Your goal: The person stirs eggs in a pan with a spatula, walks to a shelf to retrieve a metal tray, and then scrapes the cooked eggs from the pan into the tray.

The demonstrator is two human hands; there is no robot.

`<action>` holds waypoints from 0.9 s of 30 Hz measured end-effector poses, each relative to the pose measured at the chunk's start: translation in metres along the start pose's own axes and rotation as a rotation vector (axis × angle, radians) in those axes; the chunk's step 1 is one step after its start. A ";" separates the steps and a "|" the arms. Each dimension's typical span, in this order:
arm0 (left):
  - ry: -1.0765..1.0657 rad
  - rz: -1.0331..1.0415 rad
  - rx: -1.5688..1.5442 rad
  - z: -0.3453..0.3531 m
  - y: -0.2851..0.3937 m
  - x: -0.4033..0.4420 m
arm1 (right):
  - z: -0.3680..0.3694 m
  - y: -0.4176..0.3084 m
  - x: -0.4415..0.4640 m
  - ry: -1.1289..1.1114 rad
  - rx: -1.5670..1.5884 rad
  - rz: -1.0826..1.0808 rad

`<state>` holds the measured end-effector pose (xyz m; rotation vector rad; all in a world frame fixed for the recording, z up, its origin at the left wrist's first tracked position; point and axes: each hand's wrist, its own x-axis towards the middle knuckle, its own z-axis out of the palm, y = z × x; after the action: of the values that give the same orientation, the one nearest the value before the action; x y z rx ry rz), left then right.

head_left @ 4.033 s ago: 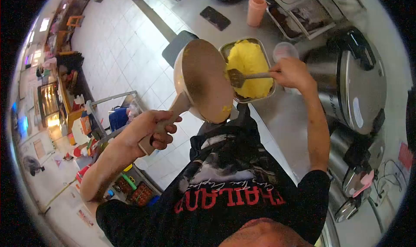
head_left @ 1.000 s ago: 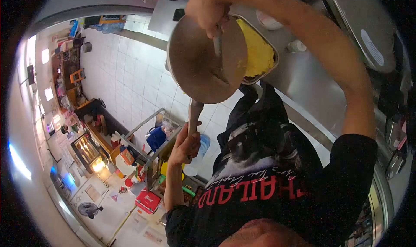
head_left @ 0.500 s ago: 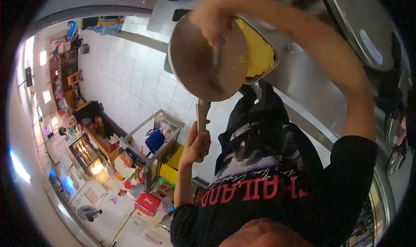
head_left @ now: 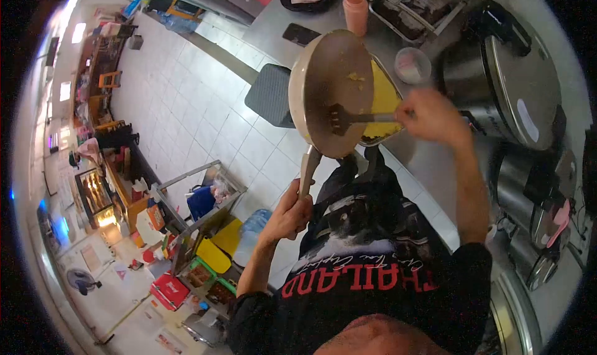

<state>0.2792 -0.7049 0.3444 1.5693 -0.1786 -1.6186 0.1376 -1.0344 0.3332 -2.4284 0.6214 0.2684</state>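
Observation:
My left hand [head_left: 290, 217] is closed around the handle of a beige frying pan [head_left: 336, 59], which is tilted steeply on its side. Bits of yellow food cling to the pan's inner surface. My right hand [head_left: 435, 120] grips the handle of a slotted spatula [head_left: 367, 117], and its slotted head lies against the inside of the pan. Behind and to the right of the pan, partly hidden by it, is a metal tray [head_left: 398, 92] holding a layer of yellow food [head_left: 384, 100].
On the steel counter [head_left: 429, 162] are a phone [head_left: 301, 34], a pink cup [head_left: 356, 13] and a small clear container [head_left: 413, 65]. Large lidded pots [head_left: 472, 75] line the right side. A dark grey stool [head_left: 270, 93] stands on the tiled floor beyond the pan.
The pan has shifted right in view and tipped more onto its side. My right hand has swung from above the pan to its right side, bringing the spatula nearly level.

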 end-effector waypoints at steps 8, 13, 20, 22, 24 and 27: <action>0.069 0.019 0.154 -0.001 0.009 -0.002 | 0.038 0.052 -0.038 0.189 0.324 0.222; 0.119 0.052 0.239 -0.003 0.007 0.001 | 0.102 0.070 -0.051 0.352 0.302 0.276; 0.157 0.123 0.540 -0.007 0.005 0.014 | 0.133 0.058 -0.047 0.341 0.478 0.344; 0.161 0.108 0.597 -0.006 0.008 0.013 | 0.125 0.062 -0.055 0.301 0.390 0.365; 0.152 0.148 0.597 -0.006 0.009 0.017 | 0.110 0.073 -0.070 0.217 0.355 0.412; 0.135 0.120 0.555 -0.001 0.015 0.018 | 0.095 0.074 -0.065 0.164 0.444 0.361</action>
<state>0.2900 -0.7251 0.3400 2.0293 -0.6829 -1.4314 0.0401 -1.0047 0.2414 -1.9156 1.0711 0.0634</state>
